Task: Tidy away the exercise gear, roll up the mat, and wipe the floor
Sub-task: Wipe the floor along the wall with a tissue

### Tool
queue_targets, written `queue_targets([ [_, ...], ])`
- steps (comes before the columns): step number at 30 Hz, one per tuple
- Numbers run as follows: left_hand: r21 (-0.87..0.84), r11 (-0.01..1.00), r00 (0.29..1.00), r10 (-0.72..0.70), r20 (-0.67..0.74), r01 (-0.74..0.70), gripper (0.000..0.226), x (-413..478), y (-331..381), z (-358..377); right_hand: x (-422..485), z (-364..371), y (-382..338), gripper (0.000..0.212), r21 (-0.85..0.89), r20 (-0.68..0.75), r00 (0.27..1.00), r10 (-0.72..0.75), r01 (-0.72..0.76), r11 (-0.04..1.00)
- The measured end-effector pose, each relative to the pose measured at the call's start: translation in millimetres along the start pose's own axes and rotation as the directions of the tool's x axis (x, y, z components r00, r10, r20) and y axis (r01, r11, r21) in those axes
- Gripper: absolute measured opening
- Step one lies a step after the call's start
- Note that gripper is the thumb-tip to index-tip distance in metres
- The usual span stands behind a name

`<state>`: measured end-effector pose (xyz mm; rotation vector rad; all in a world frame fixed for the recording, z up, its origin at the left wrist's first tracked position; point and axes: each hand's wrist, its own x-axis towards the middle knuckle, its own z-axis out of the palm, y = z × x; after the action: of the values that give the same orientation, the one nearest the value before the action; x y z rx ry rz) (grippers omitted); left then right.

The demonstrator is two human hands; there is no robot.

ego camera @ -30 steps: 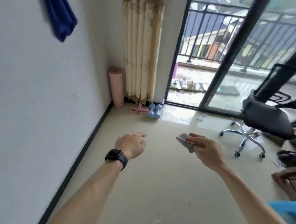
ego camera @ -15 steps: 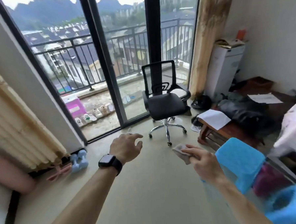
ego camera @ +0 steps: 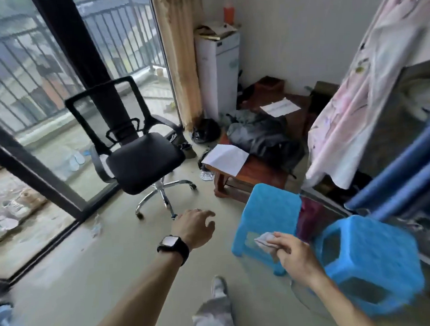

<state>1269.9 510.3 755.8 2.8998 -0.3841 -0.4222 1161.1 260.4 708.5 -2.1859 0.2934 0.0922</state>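
My right hand pinches a small grey wipe cloth in front of the blue stools. Over the beige floor, my left hand hangs with loosely curled fingers, holds nothing, and wears a black watch on the wrist. Light blue dumbbells lie on the floor at the bottom left edge, partly cut off. The rolled mat is out of view.
A black office chair stands ahead near the glass balcony door. Two blue plastic stools stand to the right. A low wooden table holds papers and dark bags. A floral sheet hangs at right.
The view has swung right, from the wall corner with the pink rolled mat and dumbbells to the chair, table and stools. Both hands keep their poses; the cloth stays in my right hand.
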Motion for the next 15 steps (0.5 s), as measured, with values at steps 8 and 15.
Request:
queue_targets([
  [8,-0.001,0.988,0.936,0.147,0.319,-0.155,0.041,191.0,31.4,67.4,147.3,-9.6,45.1,0.046,-0.106,-0.078,0.979,0.19,-0.198,0.974],
  [15,0.057,0.969,0.861,0.187,0.473,-0.242,0.043,311.7,51.0,148.2,252.0,4.8,133.8,0.044,-0.122,-0.021,0.924,0.382,-0.382,0.916],
])
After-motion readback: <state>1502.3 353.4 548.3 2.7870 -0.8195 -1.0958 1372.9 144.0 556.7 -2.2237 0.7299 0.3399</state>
